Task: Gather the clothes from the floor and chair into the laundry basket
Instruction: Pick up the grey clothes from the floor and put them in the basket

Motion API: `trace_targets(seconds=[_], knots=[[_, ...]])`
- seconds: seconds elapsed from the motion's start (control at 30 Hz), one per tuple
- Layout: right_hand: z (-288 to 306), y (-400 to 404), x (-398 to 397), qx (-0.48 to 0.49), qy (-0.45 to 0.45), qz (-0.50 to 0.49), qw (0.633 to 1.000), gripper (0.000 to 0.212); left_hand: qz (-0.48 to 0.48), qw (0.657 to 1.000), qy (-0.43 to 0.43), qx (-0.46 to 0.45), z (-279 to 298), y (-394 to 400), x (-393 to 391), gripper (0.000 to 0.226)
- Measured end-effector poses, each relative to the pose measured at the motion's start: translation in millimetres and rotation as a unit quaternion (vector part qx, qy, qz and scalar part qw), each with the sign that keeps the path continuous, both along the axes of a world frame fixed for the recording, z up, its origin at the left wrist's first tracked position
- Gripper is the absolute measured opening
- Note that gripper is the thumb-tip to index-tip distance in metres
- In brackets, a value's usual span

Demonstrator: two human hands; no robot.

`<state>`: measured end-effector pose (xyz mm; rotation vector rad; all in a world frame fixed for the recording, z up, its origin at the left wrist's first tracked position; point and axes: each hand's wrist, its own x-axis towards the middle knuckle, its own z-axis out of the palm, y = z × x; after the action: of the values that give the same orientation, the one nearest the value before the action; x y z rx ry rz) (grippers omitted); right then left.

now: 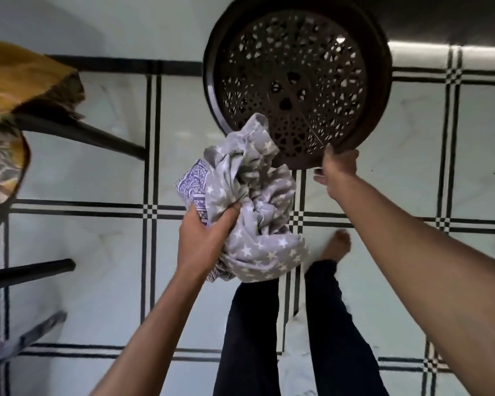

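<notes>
A round dark brown laundry basket [212, 90] with a perforated bottom stands on the tiled floor ahead; nothing lies inside it. My right hand [339, 170] grips its near rim. My left hand [205, 238] is closed on a bundle of clothes: a grey cloth with white stars [257, 201] and a purple patterned cloth [193, 181] tucked behind it. The bundle's top edge hangs over the basket's near rim. A mustard yellow cloth [17, 78] and a patterned cloth [0, 164] lie on the chair at the far left.
The chair's black legs [80, 132] reach into the floor from the left. My legs in dark trousers and a bare foot [336, 244] stand just below the bundle. A dark ledge [440, 18] runs behind the basket.
</notes>
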<state>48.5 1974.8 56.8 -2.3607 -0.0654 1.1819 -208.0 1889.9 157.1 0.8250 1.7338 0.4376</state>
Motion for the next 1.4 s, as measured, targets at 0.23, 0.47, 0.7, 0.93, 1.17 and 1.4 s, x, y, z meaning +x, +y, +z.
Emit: trace_targets(seconds=[0.23, 0.47, 0.7, 0.93, 1.17, 1.4], knots=[[10, -17, 17, -0.048, -0.027, 0.105, 0.993, 0.042, -0.031, 0.999, 0.022, -0.038, 28, 5, 27, 0.043], [81, -62, 56, 0.121, 0.044, -0.043, 0.991, 0.035, -0.093, 0.996, 0.013, -0.003, 77, -2, 88, 0.042], [72, -182, 146, 0.118, 0.092, -0.264, 0.953, 0.031, -0.214, 0.977, 0.024, -0.002, 64, -29, 180, 0.042], [-73, -215, 240, 0.022, 0.081, -0.373, 0.924, 0.038, -0.290, 0.954, 0.053, -0.051, -60, -51, 270, 0.039], [-232, -207, 274, -0.002, 0.137, -0.324, 0.936, 0.030, -0.304, 0.945, 0.096, -0.075, -174, -49, 306, 0.036], [-128, -198, 278, 0.030, 0.290, -0.053, 0.955, 0.042, -0.251, 0.958, -0.040, -0.135, -118, -38, 323, 0.045]])
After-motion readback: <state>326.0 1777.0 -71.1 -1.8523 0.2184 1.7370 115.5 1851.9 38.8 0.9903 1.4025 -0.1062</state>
